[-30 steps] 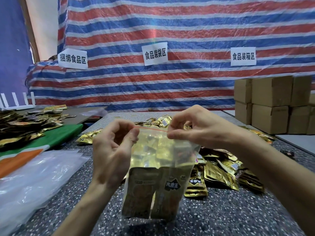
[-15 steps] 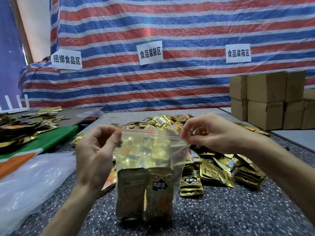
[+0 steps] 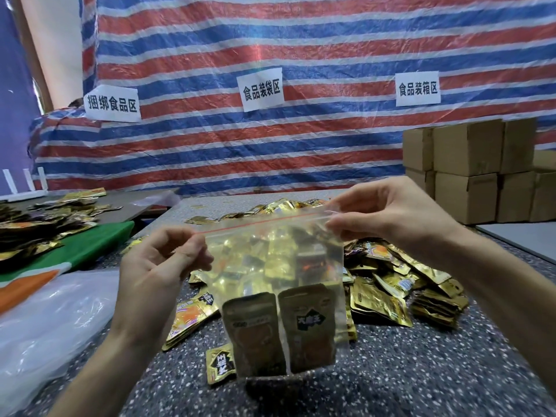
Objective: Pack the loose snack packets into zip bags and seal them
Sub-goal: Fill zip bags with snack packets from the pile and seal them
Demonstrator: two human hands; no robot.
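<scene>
zip bag (image 3: 270,266) pinched at top corners by left hand (image 3: 159,266) and right hand (image 3: 388,218) | two packets (image 3: 279,332) inside | loose packets (image 3: 391,284) heaped behind on table (image 3: 421,371)

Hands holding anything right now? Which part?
Yes. Both hold one clear zip bag with two snack packets inside. The left hand pinches the top left corner, and the right hand pinches the top right corner, at the red zip strip.

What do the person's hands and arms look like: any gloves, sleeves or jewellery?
The left hand and right hand are bare: no gloves, rings, watch or wristband. The left forearm and right forearm are uncovered too; no sleeve enters the frame.
</scene>
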